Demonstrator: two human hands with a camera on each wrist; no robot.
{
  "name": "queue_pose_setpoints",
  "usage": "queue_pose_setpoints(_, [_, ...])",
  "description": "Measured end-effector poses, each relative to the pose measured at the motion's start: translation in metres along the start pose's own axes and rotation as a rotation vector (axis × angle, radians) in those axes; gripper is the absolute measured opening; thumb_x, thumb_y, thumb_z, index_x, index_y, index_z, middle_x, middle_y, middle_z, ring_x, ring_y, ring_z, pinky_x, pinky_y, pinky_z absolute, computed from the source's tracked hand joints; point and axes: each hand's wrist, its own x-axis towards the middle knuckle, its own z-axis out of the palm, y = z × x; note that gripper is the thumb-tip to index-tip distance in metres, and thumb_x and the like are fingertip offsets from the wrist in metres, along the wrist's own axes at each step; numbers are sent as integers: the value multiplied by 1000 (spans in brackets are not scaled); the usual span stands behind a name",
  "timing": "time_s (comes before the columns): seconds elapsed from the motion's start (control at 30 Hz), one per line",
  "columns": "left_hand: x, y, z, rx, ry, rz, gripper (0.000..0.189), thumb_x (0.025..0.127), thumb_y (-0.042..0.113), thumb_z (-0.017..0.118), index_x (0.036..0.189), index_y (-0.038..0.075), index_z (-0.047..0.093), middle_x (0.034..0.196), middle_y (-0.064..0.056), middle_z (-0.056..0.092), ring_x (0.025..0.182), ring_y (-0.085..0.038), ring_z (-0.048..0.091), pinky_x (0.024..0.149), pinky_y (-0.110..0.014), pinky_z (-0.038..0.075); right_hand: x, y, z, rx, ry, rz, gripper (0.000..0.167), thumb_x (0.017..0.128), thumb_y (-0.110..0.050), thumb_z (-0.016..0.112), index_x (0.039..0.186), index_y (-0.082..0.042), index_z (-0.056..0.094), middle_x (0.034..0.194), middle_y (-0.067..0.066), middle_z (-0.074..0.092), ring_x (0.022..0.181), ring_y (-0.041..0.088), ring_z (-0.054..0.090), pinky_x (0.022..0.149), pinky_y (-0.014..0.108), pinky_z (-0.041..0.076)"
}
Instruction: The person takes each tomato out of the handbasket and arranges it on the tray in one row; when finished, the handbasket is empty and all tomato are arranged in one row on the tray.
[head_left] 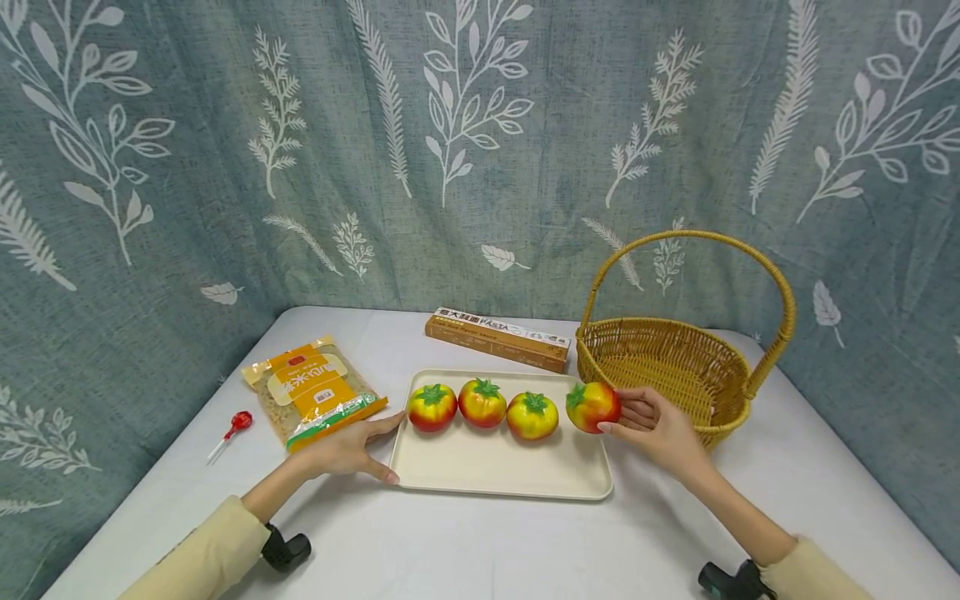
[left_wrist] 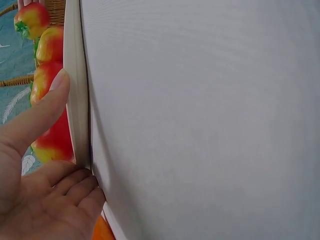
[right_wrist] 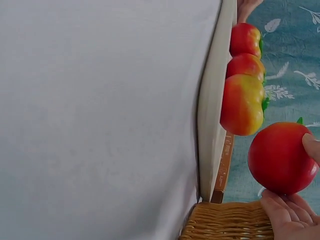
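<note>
My right hand (head_left: pixel 660 429) holds a red-and-yellow tomato (head_left: pixel 594 407) with a green leafy top, between thumb and fingers, above the right end of a cream rectangular tray (head_left: pixel 502 471). In the right wrist view the thumb lies on one side of this tomato (right_wrist: pixel 281 157) and the fingers on the other. On the tray, three similar tomatoes stand in a row: a left one (head_left: pixel 432 407), a middle one (head_left: pixel 482 403) and a yellower one (head_left: pixel 532 416). My left hand (head_left: pixel 341 450) touches the tray's left edge, its thumb and fingers spread apart along it.
A wicker basket (head_left: pixel 663 333) with a tall handle stands right of the tray. Behind the tray lies a long pasta box (head_left: pixel 497 340). To the left are an orange-labelled grain bag (head_left: pixel 315 392) and a red lollipop (head_left: pixel 240 422) on the white table (head_left: pixel 450 550).
</note>
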Motion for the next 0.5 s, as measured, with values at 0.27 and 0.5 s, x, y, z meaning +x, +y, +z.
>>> queue_pose_setpoints(0.27, [0,0,1,12,9,-25,99,74,33,84,150,2,29,155,-15,28,143,-32,22,114,-50,22,-4,3,8,-22,3,-23,53,78,-16,81,118,7,56,118,26,63,107,37,63,83,29,55])
queue_pose_setpoints(0.5, [1,0,1,7,4,-27,99,74,32,84,150,1,29,155,-15,28,143,-32,22,114,-50,22,-5,9,14,-47,-19,-40,48,77,-9,81,114,9,56,117,27,62,107,39,62,85,34,54])
